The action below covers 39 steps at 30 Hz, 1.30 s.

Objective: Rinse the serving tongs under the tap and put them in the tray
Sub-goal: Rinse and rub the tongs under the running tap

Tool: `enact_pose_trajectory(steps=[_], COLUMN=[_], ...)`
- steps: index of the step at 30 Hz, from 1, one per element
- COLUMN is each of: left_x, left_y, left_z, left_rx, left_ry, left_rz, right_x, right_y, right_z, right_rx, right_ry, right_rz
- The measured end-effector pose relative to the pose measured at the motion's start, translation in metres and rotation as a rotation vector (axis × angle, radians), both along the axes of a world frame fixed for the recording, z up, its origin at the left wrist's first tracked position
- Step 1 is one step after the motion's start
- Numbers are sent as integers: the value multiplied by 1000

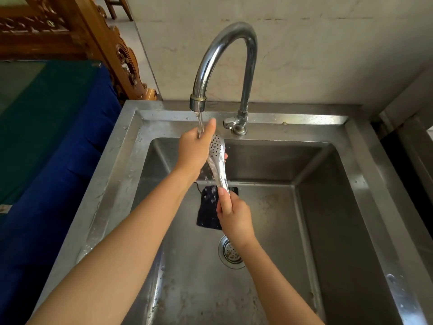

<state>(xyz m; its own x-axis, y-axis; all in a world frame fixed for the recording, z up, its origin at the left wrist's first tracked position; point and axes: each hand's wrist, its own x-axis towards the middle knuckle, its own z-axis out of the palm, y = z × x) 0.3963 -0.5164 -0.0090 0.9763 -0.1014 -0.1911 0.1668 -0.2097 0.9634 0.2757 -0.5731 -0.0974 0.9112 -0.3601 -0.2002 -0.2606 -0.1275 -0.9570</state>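
**Rinsing one pair of tongs in the sink, two hands at work**

While water runs from the tap, seen from left to right: one blue cloth [58,160] over a surface at the far left, with one green sheet [42,109] on top of it, and one carved wooden frame [103,43] behind, near the wall. Then one steel sink [365,184], with a wet rim and one deep basin.

Above the basin, one left hand [195,151], raised to the stream, fingers curled around the head end of the serving tongs [218,165], thumb pointing up beside the perforated part. Water falling on this hand, just under the spout. One curved chrome tap [225,52], fixed at the back rim, with one small lever [228,123] at its base.

One pair of tongs only, metal, with many small holes in the head, held tilted: head up near the spout, handle end down toward the person. Arms of the tongs pressed together, as far as can be told.

Under the tongs, one dark mat or sponge [207,212] lying flat on the basin floor, partly hidden by the hands. Lower and to the right, one right hand [234,216], closed around the handle end, thumb laid along the metal. Just below this hand, one round drain strainer [228,253] in the basin floor, partly covered by the wrist. No tray visible in this view.
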Motion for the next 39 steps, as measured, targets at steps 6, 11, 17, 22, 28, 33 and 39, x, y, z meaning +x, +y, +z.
enact_pose_trajectory(steps=[6,11,17,22,28,33,39], left_x=[-7,-12,4,3,7,21,37], left_y=[3,-1,-1,-1,-7,2,44], left_z=[-2,-10,-7,-5,2,-2,-4], left_rx=[-185,-195,-195,-423,-674,-598,-778], left_ry=[-19,-182,-190,-111,162,265,268], left_rz=[-73,34,149,-150,-186,67,355], right_x=[5,9,16,16,17,24,33], right_y=[1,5,13,2,1,-7,-27], right_z=[1,1,9,15,20,27,49], right_rx=[30,96,40,54,104,164,278], right_ry=[8,19,-1,-29,-26,32,-51], right_rz=[29,64,56,3,9,247,610])
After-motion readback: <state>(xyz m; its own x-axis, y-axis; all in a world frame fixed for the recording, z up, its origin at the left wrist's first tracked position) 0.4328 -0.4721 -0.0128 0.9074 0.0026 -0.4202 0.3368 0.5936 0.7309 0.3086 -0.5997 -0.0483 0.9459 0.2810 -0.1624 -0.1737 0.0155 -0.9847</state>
